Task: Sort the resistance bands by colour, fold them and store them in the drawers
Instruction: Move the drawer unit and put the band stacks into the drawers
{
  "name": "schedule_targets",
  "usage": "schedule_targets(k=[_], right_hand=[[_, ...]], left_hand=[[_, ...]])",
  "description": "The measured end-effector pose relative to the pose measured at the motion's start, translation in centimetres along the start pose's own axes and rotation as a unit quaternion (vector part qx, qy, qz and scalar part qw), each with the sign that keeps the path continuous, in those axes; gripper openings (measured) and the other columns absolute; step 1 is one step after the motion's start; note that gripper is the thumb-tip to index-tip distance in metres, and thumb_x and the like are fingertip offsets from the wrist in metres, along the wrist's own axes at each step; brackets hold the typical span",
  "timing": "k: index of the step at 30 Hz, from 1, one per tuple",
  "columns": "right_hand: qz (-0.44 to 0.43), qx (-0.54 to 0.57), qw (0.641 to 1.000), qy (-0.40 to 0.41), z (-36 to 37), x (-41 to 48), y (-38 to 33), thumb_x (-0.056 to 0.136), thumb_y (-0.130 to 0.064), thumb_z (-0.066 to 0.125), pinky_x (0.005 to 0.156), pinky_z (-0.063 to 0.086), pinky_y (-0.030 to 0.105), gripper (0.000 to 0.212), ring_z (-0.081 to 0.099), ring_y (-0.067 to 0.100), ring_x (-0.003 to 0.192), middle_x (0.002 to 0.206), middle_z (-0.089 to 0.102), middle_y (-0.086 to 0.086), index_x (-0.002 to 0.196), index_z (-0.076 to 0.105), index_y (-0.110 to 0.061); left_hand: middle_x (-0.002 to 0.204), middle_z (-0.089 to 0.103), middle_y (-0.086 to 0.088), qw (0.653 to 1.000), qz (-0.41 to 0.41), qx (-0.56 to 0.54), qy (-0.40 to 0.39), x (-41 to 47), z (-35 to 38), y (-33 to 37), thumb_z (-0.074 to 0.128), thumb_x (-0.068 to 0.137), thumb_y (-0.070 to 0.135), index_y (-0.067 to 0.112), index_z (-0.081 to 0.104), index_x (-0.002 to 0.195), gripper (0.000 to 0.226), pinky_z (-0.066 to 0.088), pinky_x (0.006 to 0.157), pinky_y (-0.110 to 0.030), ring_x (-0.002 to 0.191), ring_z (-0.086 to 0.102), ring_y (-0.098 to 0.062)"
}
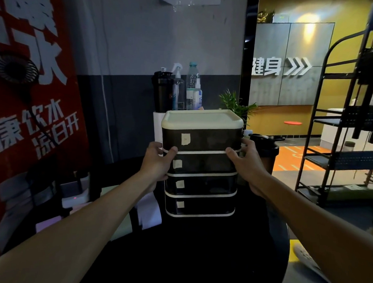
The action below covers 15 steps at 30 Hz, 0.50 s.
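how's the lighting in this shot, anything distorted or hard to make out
Head view: dim foreground, black table nearly featureless, drawer unit labels unreadable. Head view: lamp glare on the grey wall panels at right; the wide angle bows the metal rack.

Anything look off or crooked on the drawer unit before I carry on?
On the black four-drawer plastic unit with a cream lid, gripped at its sides by the left hand and right hand, the top drawer's paper label sits further right than the three labels below and has a ragged edge. All drawers look shut.
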State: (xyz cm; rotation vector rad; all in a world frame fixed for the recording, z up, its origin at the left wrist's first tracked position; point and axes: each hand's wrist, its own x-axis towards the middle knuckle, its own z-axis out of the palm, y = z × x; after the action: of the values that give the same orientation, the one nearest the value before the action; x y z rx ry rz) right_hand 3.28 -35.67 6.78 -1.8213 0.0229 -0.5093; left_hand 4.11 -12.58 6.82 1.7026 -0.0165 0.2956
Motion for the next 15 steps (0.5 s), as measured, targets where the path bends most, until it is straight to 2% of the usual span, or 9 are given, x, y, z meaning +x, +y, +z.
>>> schedule_targets(k=[3,7,9,12,15], right_hand=[[0.011,-0.002,1.0,-0.01,-0.3,-0.1,-0.3,0.092,-0.032,0.064,0.101,0.048,0.045,0.061,0.054,0.023,0.118,0.136,0.048,0.007,0.143,0.034,-0.018],[0.018,0.021,0.999,-0.021,-0.6,-0.4,-0.4,0.093,-0.028,0.063,0.097,0.049,0.037,0.062,0.054,0.019,0.112,0.12,0.05,-0.001,0.145,0.033,-0.017],[0.019,0.041,0.999,-0.029,-0.6,-0.8,-0.5,0.093,-0.026,0.064,0.096,0.05,0.037,0.06,0.055,0.018,0.11,0.118,0.049,-0.002,0.145,0.033,-0.018],[0.019,0.06,0.998,-0.025,-0.7,-1.5,-0.7,0.092,-0.027,0.065,0.097,0.05,0.04,0.059,0.055,0.02,0.113,0.122,0.049,0.001,0.143,0.035,-0.02],[0.012,0.073,0.997,-0.033,-1.0,-2.2,-0.8,0.093,-0.026,0.064,0.092,0.052,0.037,0.058,0.057,0.015,0.102,0.115,0.052,0.0,0.143,0.035,-0.021]], left_hand=[[0.125,0.056,-0.005,1.0,0.005,0.003,-0.002,0.0,-0.2,0.3,0.064,0.095,0.037,0.018,0.043,0.131,0.046,0.057,0.078,-0.043,0.103,0.062,-0.019],[0.119,0.063,-0.008,0.999,0.035,0.006,-0.024,-0.4,-0.3,0.6,0.066,0.094,0.029,0.022,0.039,0.14,0.053,0.059,0.083,-0.049,0.1,0.067,-0.02],[0.118,0.065,-0.008,0.999,0.034,-0.004,-0.03,-0.7,-0.4,0.7,0.066,0.095,0.025,0.024,0.042,0.14,0.051,0.059,0.083,-0.049,0.099,0.068,-0.02],[0.122,0.063,-0.007,0.999,0.026,-0.007,-0.029,-0.8,-0.8,0.9,0.066,0.094,0.024,0.026,0.046,0.137,0.048,0.058,0.079,-0.042,0.101,0.066,-0.02],[0.126,0.059,-0.006,0.999,0.034,0.003,-0.028,-1.0,-1.3,0.8,0.068,0.091,0.026,0.024,0.047,0.136,0.05,0.053,0.074,-0.034,0.105,0.063,-0.018]])
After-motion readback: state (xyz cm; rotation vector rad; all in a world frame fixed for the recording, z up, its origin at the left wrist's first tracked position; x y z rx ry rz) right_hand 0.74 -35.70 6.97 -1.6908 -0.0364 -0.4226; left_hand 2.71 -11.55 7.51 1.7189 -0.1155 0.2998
